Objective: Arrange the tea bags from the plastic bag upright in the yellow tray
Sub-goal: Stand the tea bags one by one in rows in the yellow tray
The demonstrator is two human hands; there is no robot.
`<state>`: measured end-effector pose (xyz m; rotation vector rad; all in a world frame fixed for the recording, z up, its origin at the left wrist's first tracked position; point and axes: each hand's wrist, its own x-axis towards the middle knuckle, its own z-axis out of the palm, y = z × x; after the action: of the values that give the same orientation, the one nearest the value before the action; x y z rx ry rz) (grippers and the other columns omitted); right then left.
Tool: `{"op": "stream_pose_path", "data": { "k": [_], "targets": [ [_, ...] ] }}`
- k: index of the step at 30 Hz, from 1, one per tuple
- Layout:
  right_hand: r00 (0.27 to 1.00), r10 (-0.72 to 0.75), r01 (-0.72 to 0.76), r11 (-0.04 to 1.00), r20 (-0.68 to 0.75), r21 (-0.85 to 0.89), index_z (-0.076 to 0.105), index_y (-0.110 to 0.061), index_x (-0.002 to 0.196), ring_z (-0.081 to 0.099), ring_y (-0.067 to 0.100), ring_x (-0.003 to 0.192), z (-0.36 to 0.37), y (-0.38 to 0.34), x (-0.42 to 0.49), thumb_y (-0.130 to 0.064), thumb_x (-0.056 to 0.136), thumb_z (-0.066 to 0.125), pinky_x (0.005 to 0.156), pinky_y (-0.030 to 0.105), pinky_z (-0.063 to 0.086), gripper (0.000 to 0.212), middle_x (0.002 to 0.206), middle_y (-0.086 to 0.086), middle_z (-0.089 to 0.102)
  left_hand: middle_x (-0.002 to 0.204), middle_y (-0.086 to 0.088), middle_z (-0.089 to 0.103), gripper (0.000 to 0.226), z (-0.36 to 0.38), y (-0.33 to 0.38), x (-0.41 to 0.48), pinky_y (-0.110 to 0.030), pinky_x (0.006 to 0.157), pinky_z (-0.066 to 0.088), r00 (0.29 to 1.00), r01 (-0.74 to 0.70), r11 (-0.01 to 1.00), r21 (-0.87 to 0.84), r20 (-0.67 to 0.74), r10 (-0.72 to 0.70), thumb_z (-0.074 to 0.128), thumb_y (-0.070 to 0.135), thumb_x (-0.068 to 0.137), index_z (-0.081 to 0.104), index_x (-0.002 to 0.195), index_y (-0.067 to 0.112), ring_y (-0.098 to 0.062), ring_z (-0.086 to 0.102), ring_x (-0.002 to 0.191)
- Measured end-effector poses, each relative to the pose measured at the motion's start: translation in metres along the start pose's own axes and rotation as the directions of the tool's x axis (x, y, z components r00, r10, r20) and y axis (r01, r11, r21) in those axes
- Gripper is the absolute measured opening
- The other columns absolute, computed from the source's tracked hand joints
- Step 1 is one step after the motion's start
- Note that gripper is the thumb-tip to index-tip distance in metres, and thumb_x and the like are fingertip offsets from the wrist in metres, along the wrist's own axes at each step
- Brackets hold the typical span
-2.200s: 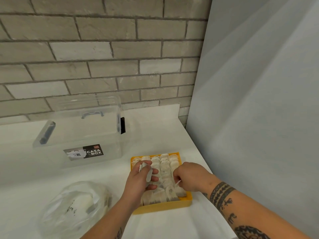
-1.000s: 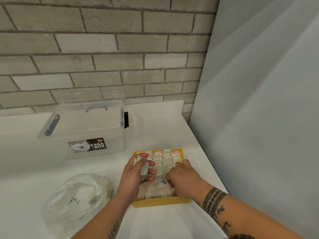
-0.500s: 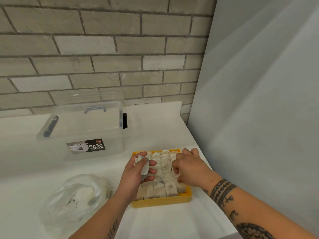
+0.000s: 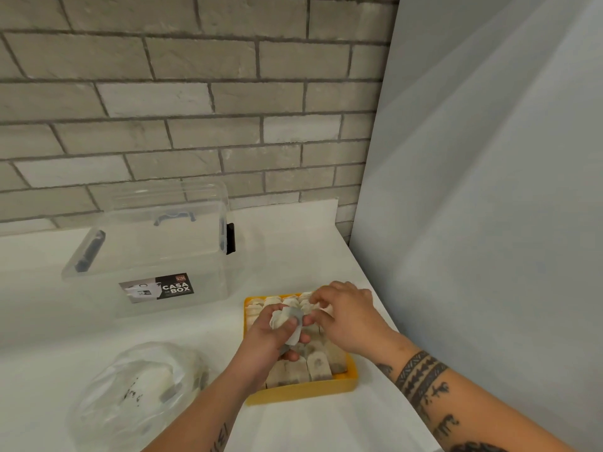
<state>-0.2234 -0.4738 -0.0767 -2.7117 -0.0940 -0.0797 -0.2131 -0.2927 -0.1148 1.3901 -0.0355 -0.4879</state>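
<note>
Several loose ones, a bunch of tea bags, sit clamped in my left hand, thumb over the top and fingers curled under. It is parked right above the left side of the yellow tray so it works as a feeder: short trip for each bag, no going back to the plastic bag every time. My right hand is over the tray's far half, fingers curled, tips at the bunch's right edge, I judge to peel off the next one. Whether a bag is already pinched I cannot tell, the fingers hide it. Filed tea bags stand upright in tight rows across the tray, leaning on each other, which is what keeps them on edge. The near row is plain to see, the middle rows are hidden under my hands. Tray looks close to full, so I judge few slots are left. Plastic bag lies near-left on the counter, apart from the tray, some contents showing through it. Clear storage box sits behind it, not involved. Versus half a second ago: right hand has left the tray's right-hand rows, where its fingers were down among the bags, and has come across left to meet the bunch. Left hand same spot, same grip. Bag, box, tray unmoved.
</note>
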Motion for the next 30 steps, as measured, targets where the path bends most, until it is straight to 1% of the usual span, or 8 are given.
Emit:
{"op": "stream_pose_path", "data": {
  "k": [4,8,12,16,21,23,26,30],
  "targets": [
    [0.985,0.066,-0.134,0.879,0.162,0.457,0.066,-0.033,0.121,0.064,-0.002,0.085,-0.002,-0.010,0.000,-0.034,0.094,0.065,0.083,0.017,0.049,0.028,0.097,-0.016,0.069,0.091,-0.005,0.076,0.028,0.006,-0.001,0.002,-0.030,0.052,0.048,1.000,0.008,0.992,0.126,0.027,-0.011,0.070,0.018,0.096,0.053,0.117,0.010,-0.031,0.074,0.081],
    [0.963,0.224,-0.268,0.765,0.149,0.586,0.073,-0.025,0.087,0.065,0.005,0.076,0.007,-0.004,-0.003,-0.022,0.092,0.068,0.075,0.026,0.055,0.008,0.080,-0.012,0.070,0.089,-0.013,0.074,0.023,0.008,0.005,0.003,-0.029,0.049,0.046,0.997,-0.004,0.994,0.113,-0.073,0.013,0.076,0.013,0.090,0.057,0.104,0.010,-0.027,0.070,0.069],
    [0.900,0.391,-0.409,0.611,0.192,0.677,0.069,-0.021,0.084,0.062,0.009,0.069,0.017,-0.001,-0.012,-0.014,0.090,0.065,0.060,0.022,0.048,0.010,0.081,-0.004,0.070,0.079,-0.013,0.068,0.016,0.009,0.008,0.007,-0.032,0.055,0.056,0.974,-0.008,0.999,0.051,-0.224,0.019,0.073,0.001,0.089,0.062,0.100,0.005,-0.025,0.067,0.062],
    [0.902,0.357,-0.429,0.685,0.243,0.588,0.067,-0.021,0.087,0.062,0.007,0.068,0.019,0.001,-0.016,-0.017,0.086,0.067,0.060,0.018,0.046,0.004,0.085,-0.003,0.071,0.078,-0.009,0.069,0.016,0.010,0.010,0.012,-0.031,0.058,0.059,0.946,-0.024,0.992,0.126,-0.318,0.063,0.078,0.006,0.086,0.067,0.097,0.007,-0.020,0.064,0.055],
    [0.975,0.198,-0.221,0.854,0.099,0.470,0.063,-0.033,0.114,0.061,-0.001,0.087,0.010,0.001,-0.013,-0.037,0.092,0.068,0.069,0.007,0.042,0.024,0.101,-0.014,0.065,0.071,-0.004,0.069,0.012,0.018,0.014,0.011,-0.026,0.053,0.050,0.966,-0.058,0.963,0.262,-0.230,0.121,0.080,0.013,0.085,0.069,0.091,0.012,-0.016,0.063,0.058],
    [0.982,0.170,-0.190,0.844,0.085,0.501,0.068,-0.029,0.108,0.062,0.000,0.082,0.007,0.003,-0.010,-0.031,0.092,0.070,0.069,0.008,0.044,0.016,0.094,-0.012,0.067,0.070,-0.004,0.068,0.013,0.020,0.016,0.010,-0.026,0.052,0.050,0.967,-0.077,0.967,0.241,-0.220,0.132,0.080,0.013,0.085,0.070,0.092,0.012,-0.014,0.062,0.057],
    [0.971,0.235,-0.210,0.781,0.035,0.588,0.071,-0.028,0.090,0.066,0.007,0.082,0.007,0.010,-0.006,-0.021,0.089,0.073,0.076,0.023,0.053,0.007,0.087,-0.009,0.071,0.071,-0.003,0.069,0.017,0.022,0.020,0.007,-0.025,0.052,0.049,0.968,-0.093,0.981,0.171,-0.216,0.129,0.081,0.011,0.084,0.070,0.097,0.011,-0.013,0.064,0.058],
    [0.961,0.274,-0.232,0.711,0.043,0.664,0.072,-0.024,0.087,0.068,0.014,0.084,0.009,0.014,-0.006,-0.020,0.086,0.076,0.085,0.037,0.058,0.006,0.087,-0.004,0.073,0.071,-0.005,0.067,0.016,0.019,0.018,0.005,-0.025,0.053,0.049,0.970,-0.093,0.979,0.183,-0.206,0.130,0.079,0.006,0.085,0.070,0.097,0.011,-0.016,0.061,0.058]
  ]
}}
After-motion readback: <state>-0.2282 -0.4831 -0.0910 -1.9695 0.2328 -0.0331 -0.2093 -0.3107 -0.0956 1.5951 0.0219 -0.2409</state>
